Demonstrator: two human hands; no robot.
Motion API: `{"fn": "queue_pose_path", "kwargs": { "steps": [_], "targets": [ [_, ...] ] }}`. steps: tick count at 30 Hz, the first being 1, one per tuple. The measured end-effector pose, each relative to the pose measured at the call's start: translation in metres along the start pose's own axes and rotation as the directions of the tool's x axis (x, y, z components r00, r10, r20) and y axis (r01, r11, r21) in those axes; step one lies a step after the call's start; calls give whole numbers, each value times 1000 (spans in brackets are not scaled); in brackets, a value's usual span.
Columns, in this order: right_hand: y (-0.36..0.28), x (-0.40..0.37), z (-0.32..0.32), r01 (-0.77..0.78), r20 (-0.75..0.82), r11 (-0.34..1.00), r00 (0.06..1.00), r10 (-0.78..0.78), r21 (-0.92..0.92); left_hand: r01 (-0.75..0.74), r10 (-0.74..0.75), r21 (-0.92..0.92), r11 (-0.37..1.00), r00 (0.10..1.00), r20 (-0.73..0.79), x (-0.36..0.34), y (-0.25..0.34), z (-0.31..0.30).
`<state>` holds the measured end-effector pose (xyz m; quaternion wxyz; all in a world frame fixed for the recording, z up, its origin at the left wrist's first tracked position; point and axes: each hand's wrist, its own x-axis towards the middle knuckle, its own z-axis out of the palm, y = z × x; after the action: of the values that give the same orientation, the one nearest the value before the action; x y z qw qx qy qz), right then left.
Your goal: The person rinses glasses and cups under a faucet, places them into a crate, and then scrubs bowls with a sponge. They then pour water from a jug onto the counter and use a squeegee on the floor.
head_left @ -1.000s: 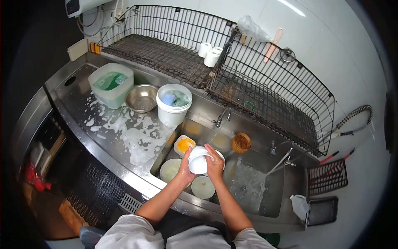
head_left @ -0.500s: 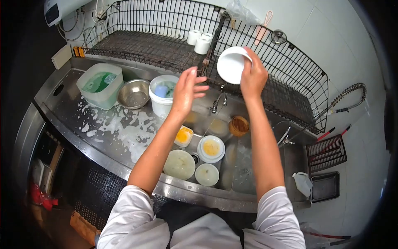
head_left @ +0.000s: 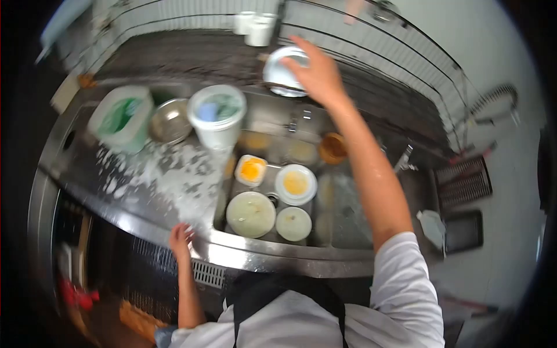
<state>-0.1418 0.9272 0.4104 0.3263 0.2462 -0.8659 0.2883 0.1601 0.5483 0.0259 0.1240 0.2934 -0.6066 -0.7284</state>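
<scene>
My right hand (head_left: 319, 72) reaches over a white bowl (head_left: 281, 75) at the front edge of the wire rack (head_left: 191, 55). Its thumb and fingers are spread; the thumb overlaps the bowl, and blur obscures the exact contact. Low at the counter's front edge is my left hand (head_left: 181, 236), blurred, fingers loosely apart and holding nothing visible. Between them, the sink contains a square dish with orange residue (head_left: 251, 170), a white bowl with yellow residue (head_left: 296, 184), a large pale bowl (head_left: 250, 214) and a smaller bowl (head_left: 293, 224).
Left of the sink stand a white bucket (head_left: 217, 124), a metal bowl (head_left: 172, 122) and a tub of green liquid (head_left: 122, 119). Foam (head_left: 180, 174) lies on the steel counter. White cups (head_left: 258, 29) stand on the rack. A brown container (head_left: 332, 148) and faucet (head_left: 292, 123) are behind.
My right hand has carried the white bowl up and left to the rack, and its fingers have spread. My left hand has dropped to the counter's front edge. The view has shifted.
</scene>
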Motion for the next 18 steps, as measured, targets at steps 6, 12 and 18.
{"fn": "queue_pose_path", "kwargs": {
  "steps": [6,12,18],
  "targets": [
    [-2,-27,-29,-117,-19,981,992,122,156,73,-63,87,993,992,-112,-5,-35,-55],
    [12,-140,-92,273,-408,946,894,-183,173,-34,57,194,980,992,-115,-51,-29,-55],
    [251,-342,-83,-704,-225,706,703,675,-79,71,8,323,944,972,-235,-164,-48,-86]
  ]
}}
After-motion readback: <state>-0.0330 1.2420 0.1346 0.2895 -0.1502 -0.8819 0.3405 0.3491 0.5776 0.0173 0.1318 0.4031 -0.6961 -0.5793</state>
